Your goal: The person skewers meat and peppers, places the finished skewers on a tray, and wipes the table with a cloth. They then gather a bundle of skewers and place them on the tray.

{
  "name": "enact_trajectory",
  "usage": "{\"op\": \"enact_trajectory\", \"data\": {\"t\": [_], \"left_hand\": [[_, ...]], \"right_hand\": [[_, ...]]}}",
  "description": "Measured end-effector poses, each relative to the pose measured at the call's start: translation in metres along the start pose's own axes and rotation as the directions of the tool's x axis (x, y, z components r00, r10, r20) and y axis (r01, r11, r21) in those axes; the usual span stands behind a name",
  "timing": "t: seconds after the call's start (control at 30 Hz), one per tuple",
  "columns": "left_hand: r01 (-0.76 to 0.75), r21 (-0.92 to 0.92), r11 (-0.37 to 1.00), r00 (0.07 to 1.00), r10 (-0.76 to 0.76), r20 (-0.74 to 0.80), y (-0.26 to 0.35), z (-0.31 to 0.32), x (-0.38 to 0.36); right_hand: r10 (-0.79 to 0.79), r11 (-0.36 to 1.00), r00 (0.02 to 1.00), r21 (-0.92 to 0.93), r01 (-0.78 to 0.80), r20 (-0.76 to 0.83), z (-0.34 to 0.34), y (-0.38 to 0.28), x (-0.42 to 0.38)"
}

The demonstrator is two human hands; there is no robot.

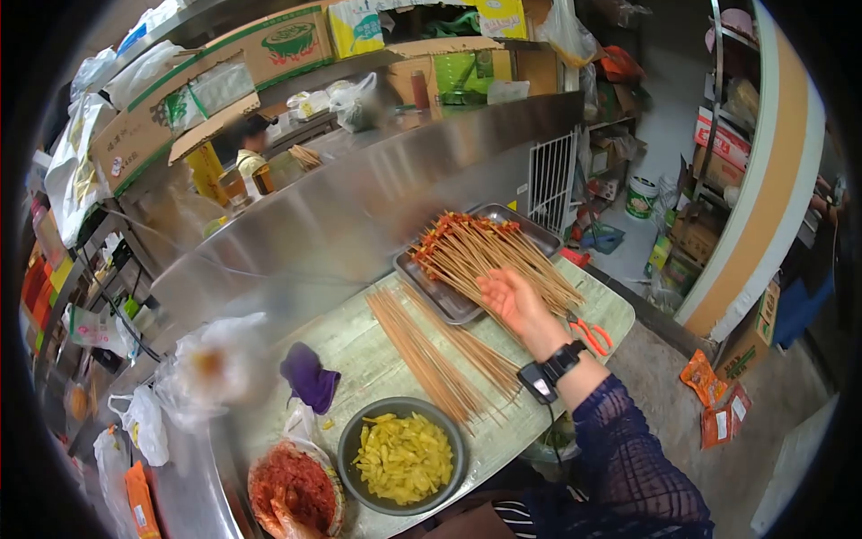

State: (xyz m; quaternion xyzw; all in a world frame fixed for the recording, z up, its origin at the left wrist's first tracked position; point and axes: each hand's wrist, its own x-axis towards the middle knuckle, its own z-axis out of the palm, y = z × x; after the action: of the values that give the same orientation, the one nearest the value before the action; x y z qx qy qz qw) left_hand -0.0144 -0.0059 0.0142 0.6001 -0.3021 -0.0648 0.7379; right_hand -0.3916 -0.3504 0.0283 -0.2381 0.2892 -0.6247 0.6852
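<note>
My right hand (515, 304) is palm up with loosely bent fingers, and nothing shows in it. It hovers by the sticks of many meat skewers (458, 247), which lie heaped on a metal tray (464, 314). My left hand (285, 523) is at the bottom edge, reaching into a bowl of red minced meat (289, 481); its fingertips are hidden. Beside that bowl stands a grey bowl (348, 476) of yellow-green cut pieces (404, 456), perhaps pickled peppers. Bare bamboo sticks (417, 355) lie in two loose bundles between the bowls and the tray.
Orange-handled scissors (593, 335) lie near the table's right edge. A purple cloth (311, 377) rests behind the bowls. A metal partition (359, 202) runs along the back, with a person (251, 157) beyond it. Orange packets (705, 379) lie on the floor at right.
</note>
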Motion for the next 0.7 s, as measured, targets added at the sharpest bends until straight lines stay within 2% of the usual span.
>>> {"op": "enact_trajectory", "data": {"t": [0.07, 0.1, 0.17, 0.2, 0.23, 0.27, 0.3, 0.33, 0.43, 0.47, 0.57, 0.6, 0.7], "left_hand": [[0.027, 0.018, 0.999, 0.999, -0.027, 0.020, 0.001, 0.000, 0.000], [0.041, 0.024, 0.999, 0.999, -0.041, 0.029, 0.003, 0.001, 0.000], [-0.001, 0.124, 0.992, 0.998, -0.006, 0.055, 0.012, 0.003, -0.002], [-0.024, 0.172, 0.985, 0.998, 0.013, 0.068, 0.017, 0.004, -0.002], [-0.038, 0.187, 0.982, 0.997, 0.025, 0.074, 0.019, 0.004, -0.002], [-0.035, 0.185, 0.982, 0.997, 0.021, 0.078, 0.018, 0.004, -0.002], [-0.029, 0.171, 0.985, 0.997, 0.015, 0.078, 0.017, 0.004, -0.002], [-0.019, 0.149, 0.989, 0.997, 0.008, 0.078, 0.014, 0.004, -0.002], [0.011, 0.089, 0.996, 0.997, -0.017, 0.073, 0.009, 0.006, -0.001], [0.017, 0.079, 0.997, 0.997, -0.023, 0.077, 0.006, 0.005, -0.002], [0.036, 0.046, 0.998, 0.996, -0.040, 0.076, 0.002, 0.001, -0.001], [0.044, 0.041, 0.998, 0.996, -0.047, 0.076, -0.001, 0.002, -0.001], [0.068, 0.004, 0.998, 0.995, -0.069, 0.073, -0.008, 0.000, 0.000]], "right_hand": [[0.052, 0.961, 0.986, -0.276, -0.006, 0.161, 0.000, -0.021, -0.033], [-0.051, 0.912, 0.987, -0.396, 0.108, 0.153, -0.007, -0.027, -0.034], [-0.245, 0.729, 0.953, -0.614, 0.302, 0.178, -0.017, -0.044, -0.031], [-0.281, 0.469, 0.925, -0.804, 0.366, 0.257, -0.019, -0.052, -0.031], [-0.264, 0.154, 0.929, -0.939, 0.308, 0.261, -0.018, -0.053, -0.032], [-0.246, -0.180, 0.934, -0.959, 0.220, 0.260, -0.009, -0.051, -0.035], [-0.231, -0.493, 0.939, -0.863, 0.113, 0.254, 0.005, -0.049, -0.038], [-0.100, -0.509, 0.991, -0.860, 0.029, 0.093, 0.022, -0.047, -0.042], [-0.097, -0.681, 0.995, -0.727, -0.092, -0.034, 0.028, -0.022, -0.029], [-0.090, -0.670, 0.991, -0.729, -0.137, -0.103, 0.032, -0.019, -0.028], [-0.160, -0.748, 0.976, -0.628, -0.216, -0.146, 0.015, 0.004, 0.005], [-0.183, -0.820, 0.979, -0.536, -0.201, -0.086, 0.012, 0.009, 0.007], [-0.205, -0.916, 0.979, -0.354, -0.190, 0.006, 0.005, 0.021, 0.015]]}}
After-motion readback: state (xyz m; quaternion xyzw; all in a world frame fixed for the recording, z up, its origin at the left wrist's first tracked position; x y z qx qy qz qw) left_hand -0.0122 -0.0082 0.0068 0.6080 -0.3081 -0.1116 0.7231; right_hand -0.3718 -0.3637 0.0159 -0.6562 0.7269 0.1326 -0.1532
